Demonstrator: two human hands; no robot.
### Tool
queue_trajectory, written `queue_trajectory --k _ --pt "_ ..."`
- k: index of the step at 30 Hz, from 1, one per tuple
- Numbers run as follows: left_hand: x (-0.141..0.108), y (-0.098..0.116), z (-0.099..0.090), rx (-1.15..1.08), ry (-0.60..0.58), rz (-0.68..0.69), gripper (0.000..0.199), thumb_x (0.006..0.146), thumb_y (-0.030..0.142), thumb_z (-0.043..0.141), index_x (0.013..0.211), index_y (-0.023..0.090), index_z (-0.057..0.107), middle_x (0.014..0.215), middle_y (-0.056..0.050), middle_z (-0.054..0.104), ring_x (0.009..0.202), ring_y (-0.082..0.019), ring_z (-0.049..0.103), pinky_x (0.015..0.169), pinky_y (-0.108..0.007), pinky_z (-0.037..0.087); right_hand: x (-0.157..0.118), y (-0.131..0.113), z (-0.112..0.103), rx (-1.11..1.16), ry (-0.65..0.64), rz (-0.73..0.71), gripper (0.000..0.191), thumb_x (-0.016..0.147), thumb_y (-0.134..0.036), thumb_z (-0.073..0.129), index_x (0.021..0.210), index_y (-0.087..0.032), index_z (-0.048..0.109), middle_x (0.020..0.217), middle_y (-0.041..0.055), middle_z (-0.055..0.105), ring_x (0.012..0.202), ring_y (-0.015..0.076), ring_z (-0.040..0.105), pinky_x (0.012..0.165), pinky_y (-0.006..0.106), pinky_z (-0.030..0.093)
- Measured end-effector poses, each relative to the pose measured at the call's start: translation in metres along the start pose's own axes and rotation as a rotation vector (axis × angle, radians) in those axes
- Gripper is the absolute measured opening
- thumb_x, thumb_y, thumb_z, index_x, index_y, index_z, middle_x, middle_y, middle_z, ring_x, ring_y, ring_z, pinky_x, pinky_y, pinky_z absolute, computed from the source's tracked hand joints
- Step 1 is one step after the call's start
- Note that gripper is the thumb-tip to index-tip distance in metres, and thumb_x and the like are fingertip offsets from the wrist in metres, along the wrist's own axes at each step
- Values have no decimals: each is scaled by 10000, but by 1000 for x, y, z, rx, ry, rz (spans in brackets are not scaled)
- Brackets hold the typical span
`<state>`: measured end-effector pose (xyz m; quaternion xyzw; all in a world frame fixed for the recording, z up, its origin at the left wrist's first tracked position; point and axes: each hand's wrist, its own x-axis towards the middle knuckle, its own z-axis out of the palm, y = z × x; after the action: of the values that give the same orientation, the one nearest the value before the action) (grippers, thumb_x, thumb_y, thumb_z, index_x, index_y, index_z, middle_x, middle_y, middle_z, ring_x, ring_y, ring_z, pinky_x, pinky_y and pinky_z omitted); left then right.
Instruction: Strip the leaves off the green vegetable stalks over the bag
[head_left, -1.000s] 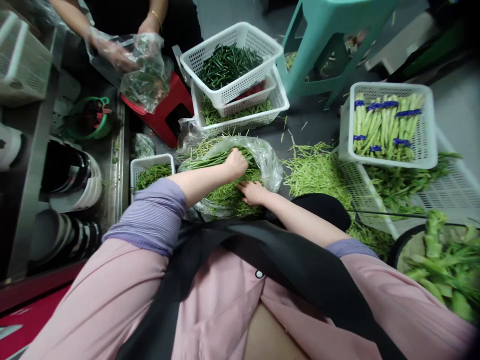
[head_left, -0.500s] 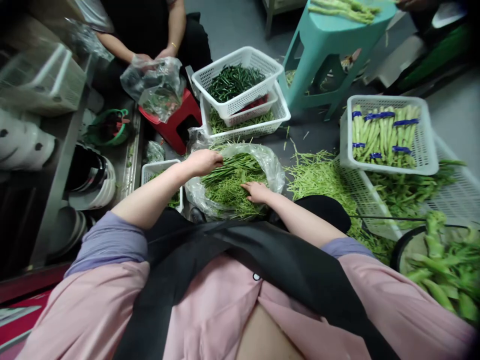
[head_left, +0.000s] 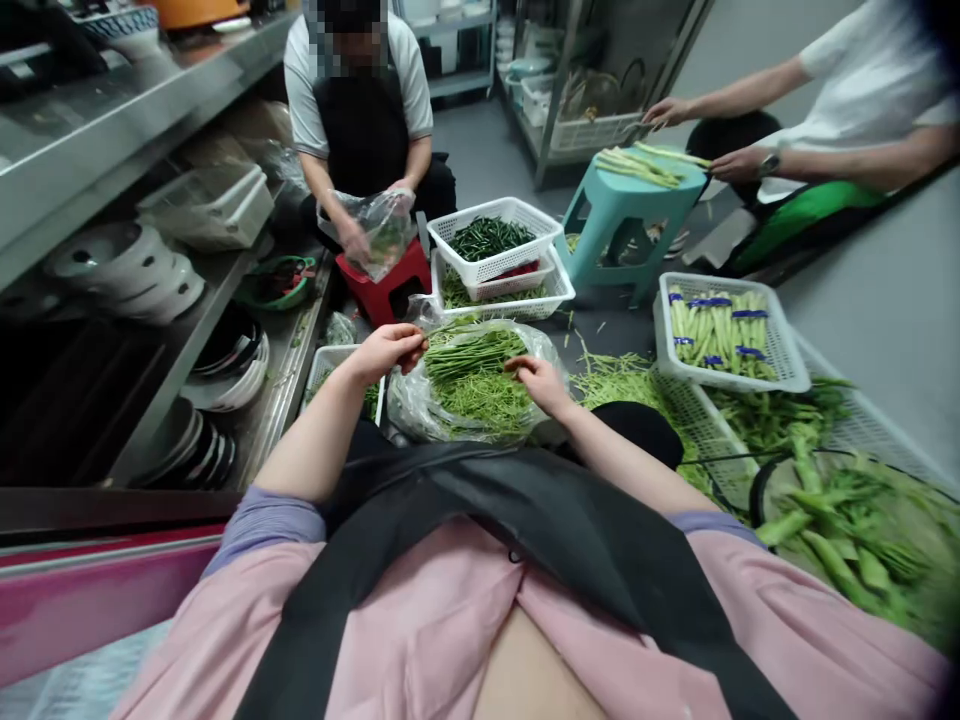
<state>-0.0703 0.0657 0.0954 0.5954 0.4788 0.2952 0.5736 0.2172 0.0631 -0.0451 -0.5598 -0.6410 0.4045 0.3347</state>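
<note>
Taking clock directions from the clear plastic bag [head_left: 409, 410], we report from left to right. At nine o'clock, beyond the arm, we find stacked plates [head_left: 244, 375] on a steel shelf; nearer, a small white basket [head_left: 381, 400] holds greens. At eleven o'clock a co-worker handles a second plastic bag [head_left: 379, 235] over a red stool [head_left: 379, 295].

The left hand [head_left: 388, 352] stands at the bag's ten o'clock edge, its fingertips drawn together beside a thin green stem [head_left: 457, 323]; we cannot tell whether they grip it. In the bag lie the green stems [head_left: 476, 360], a darker, aligned bunch above a paler, tangled heap.

At three o'clock the right hand [head_left: 545, 385] is off the heap, fingers slightly apart, nothing seen between them. Half a second ago it rested on the heap; we judge that this leaves that hand unoccupied and the stems uncovered between both hands. The view has also tipped up, now taking in a second co-worker at a teal stool [head_left: 634, 215], one o'clock.

At three o'clock we note loose cut stems [head_left: 619, 380] on the floor and tied bundles [head_left: 720, 330] in a white crate [head_left: 784, 375].
</note>
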Motion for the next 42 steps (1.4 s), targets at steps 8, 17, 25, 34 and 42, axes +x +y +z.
queue_trajectory --k 8,17,25,34,42 --pt "5 -24 43 -193 -104 -49 374 721 470 730 788 148 553 537 57 465 402 -56 423 389 -198 305 -8 -72 -29 734 -201 86 380 750 -215 529 1126 -183 576 1101 89 680 840 170 670 694 323 569" --pt "14 -51 64 -2 12 -123 201 838 321 592 736 153 548 474 70 416 366 -58 366 372 -207 270 16 -18 13 -247 -39 -116 252 868 -264 504 989 -136 685 1006 104 709 943 214 651 872 325 497" --pt "5 -52 49 348 144 -51 124 843 258 552 789 165 613 520 46 509 452 -89 451 467 -211 349 46 25 25 -788 -431 14 683 735 -35 523 1393 -219 502 1438 121 506 1242 271 540 1003 394 457" --pt "2 -58 45 822 252 195 163 872 262 573 940 170 689 959 -88 728 889 -183 653 842 -287 479 26 -8 5 -709 -247 69 367 825 -131 437 1006 -208 748 1030 93 722 961 248 657 853 346 504" --pt "1 -69 30 1021 269 8 231 894 292 526 950 177 719 980 -104 740 902 -216 667 814 -293 483 0 -46 4 -458 -58 -432 370 883 -149 400 1158 -148 648 1184 127 630 1138 249 560 1026 382 427"
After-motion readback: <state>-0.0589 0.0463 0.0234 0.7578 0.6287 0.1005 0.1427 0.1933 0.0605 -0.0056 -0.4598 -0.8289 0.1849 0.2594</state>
